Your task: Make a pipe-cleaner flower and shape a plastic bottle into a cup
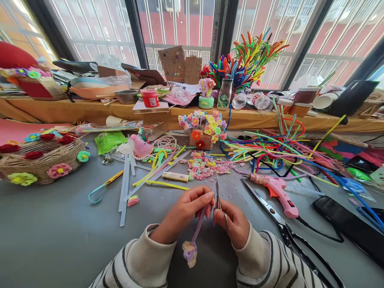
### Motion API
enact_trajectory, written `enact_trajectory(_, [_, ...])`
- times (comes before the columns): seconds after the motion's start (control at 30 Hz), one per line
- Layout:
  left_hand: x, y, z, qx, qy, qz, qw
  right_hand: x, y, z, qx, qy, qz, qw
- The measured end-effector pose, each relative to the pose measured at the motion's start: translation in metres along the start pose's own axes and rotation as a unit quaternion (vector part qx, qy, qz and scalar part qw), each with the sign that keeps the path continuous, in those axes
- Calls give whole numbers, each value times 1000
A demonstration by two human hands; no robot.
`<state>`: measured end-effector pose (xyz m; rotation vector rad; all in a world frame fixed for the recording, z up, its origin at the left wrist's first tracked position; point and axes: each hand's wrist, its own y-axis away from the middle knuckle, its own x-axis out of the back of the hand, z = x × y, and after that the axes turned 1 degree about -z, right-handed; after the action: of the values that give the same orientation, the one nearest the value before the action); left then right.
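My left hand pinches a lilac pipe cleaner near one end. From its lower end hangs a small cream and lilac flower. Held in my right hand is a pair of small metal scissors, blades pointing up and away from me. The blades stand close beside the left fingertips and the pipe cleaner's upper end; whether they touch it I cannot tell. Fluffy pink, yellow and green clippings lie on the grey table just beyond my hands.
To the right lie large scissors, a pink glue gun with its cord, and a black phone. Loose pipe cleaners spread behind them. Clear glue sticks and a twine basket are on the left. A shelf runs along the windows.
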<state>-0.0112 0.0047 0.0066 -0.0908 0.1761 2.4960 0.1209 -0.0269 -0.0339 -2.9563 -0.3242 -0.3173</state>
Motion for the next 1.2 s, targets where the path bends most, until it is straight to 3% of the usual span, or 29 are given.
enact_trajectory(0.2, [-1, 0, -1, -5, -3, 4, 1000, -1, 0, 3, 6, 52, 72, 996])
enact_trajectory(0.4, [-2, 0, 0, -6, 2, -11, 1000, 0, 0, -1, 16, 9, 28, 999])
enact_trajectory(0.6, [-1, -1, 0, -12, 0, 0, 1000, -2, 0, -4, -13, 13, 91, 996])
enact_trajectory(0.87, [-1, -1, 0, -12, 1, 0, 1000, -2, 0, -4, 9, 8, 27, 1000])
enact_trajectory(1.2, [-2, -1, 1, 2, -5, 3, 1000, -2, -1, -1, -11, 24, 126, 992])
